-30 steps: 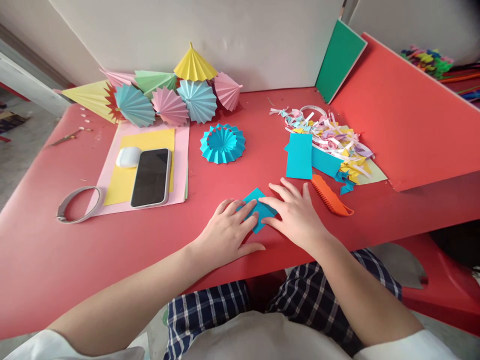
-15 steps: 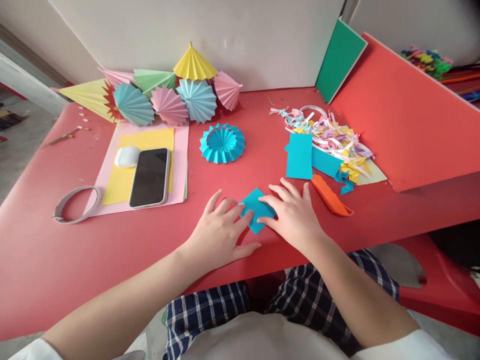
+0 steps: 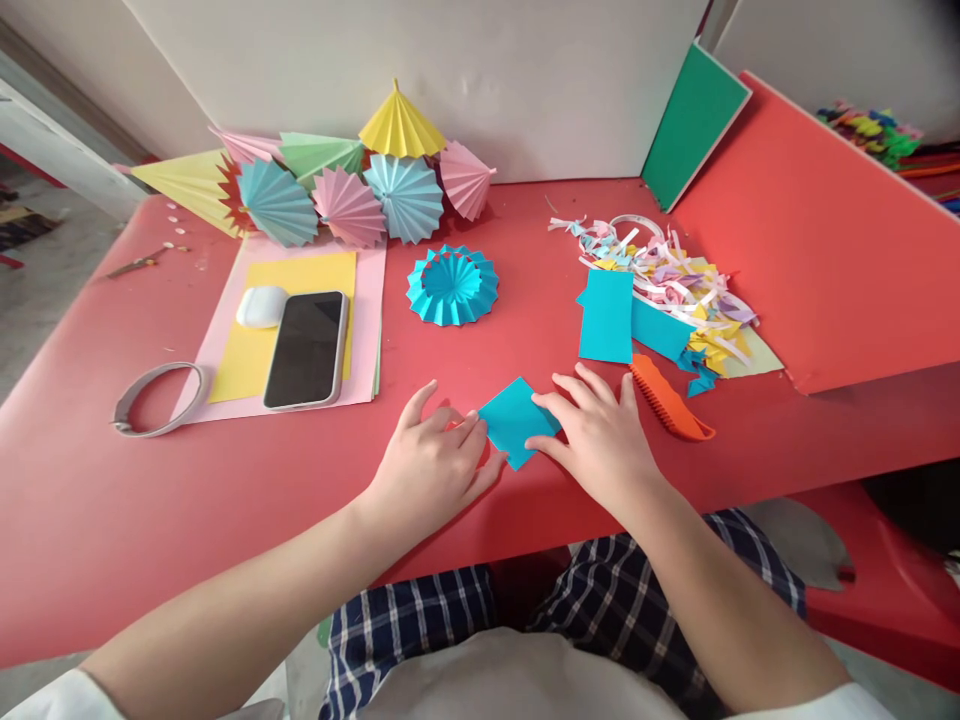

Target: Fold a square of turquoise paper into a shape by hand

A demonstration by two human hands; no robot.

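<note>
A small square of blue paper (image 3: pixel 517 420) lies on the red table in front of me, turned with one corner toward me. At its left corner are the fingertips of my left hand (image 3: pixel 431 455); the hand is open, its fingers partly bent and its thumb apart near the lower left edge. My right hand (image 3: pixel 604 430) is open too, with index finger and thumb resting on the right part of the square and the other fingers spread. Beyond the hands sits a pleated blue paper ring (image 3: pixel 452 287).
Folded paper umbrellas (image 3: pixel 349 205) line the back wall. At left are a phone (image 3: pixel 306 350), a white case (image 3: pixel 261 306), paper sheets (image 3: pixel 360 390) and a grey band (image 3: pixel 124 400). Blue paper (image 3: pixel 606 315), paper scraps (image 3: pixel 675 270) and an orange cutter (image 3: pixel 671 400) lie right.
My left hand has drawn back from the middle of the blue square to its left corner, and its thumb has moved up toward the paper. The view has shifted slightly.
</note>
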